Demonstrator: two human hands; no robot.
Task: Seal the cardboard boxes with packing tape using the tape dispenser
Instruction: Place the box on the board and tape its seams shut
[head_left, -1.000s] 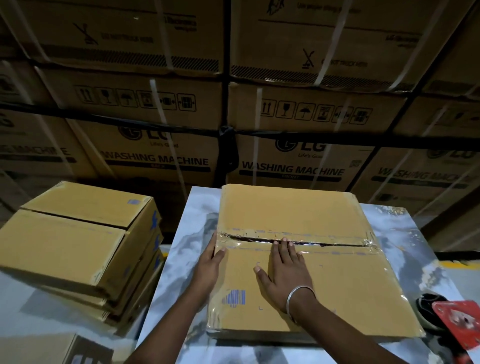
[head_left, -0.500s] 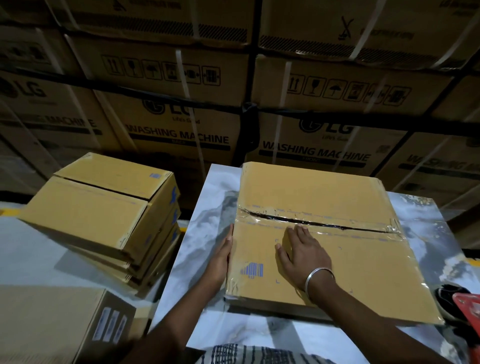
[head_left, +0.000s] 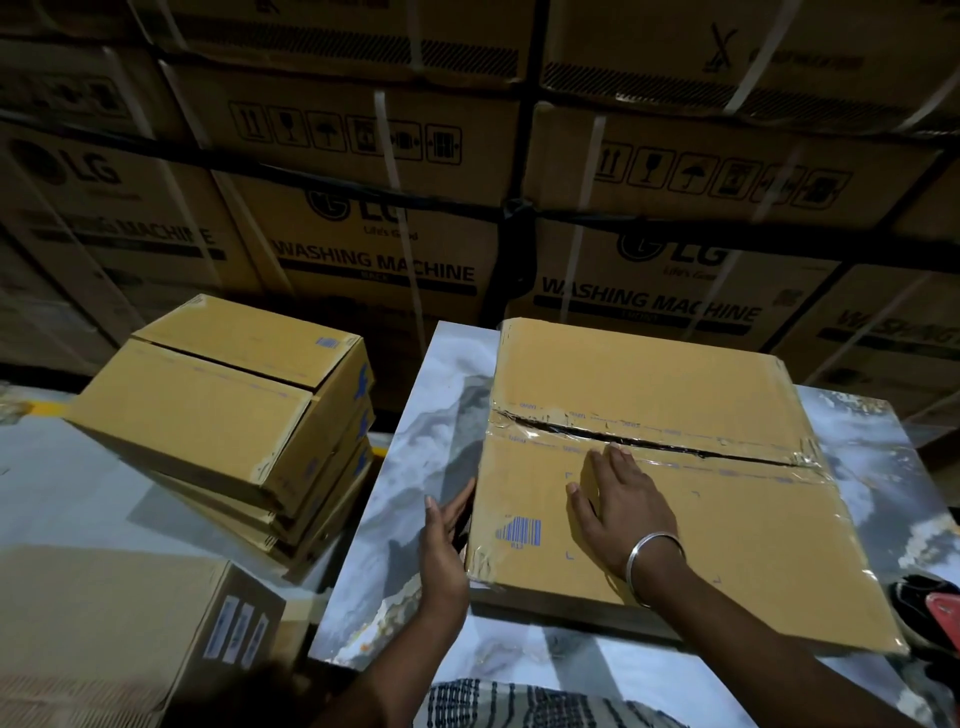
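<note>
Head view shows one flat brown cardboard box (head_left: 675, 467) lying on a white marbled counter (head_left: 431, 415), with a stack of four similar flat brown boxes (head_left: 218, 415) to its left. Clear shiny packing tape (head_left: 550, 421) runs along the box's centre seam, wrinkled, with a dark gap still visible between the flaps. Two hands are visible. Right hand (head_left: 618, 509) lies flat on the lid, fingers straight and close together, tips reaching the taped seam. Left hand (head_left: 447, 540) presses straight fingers against the box's left edge.
</note>
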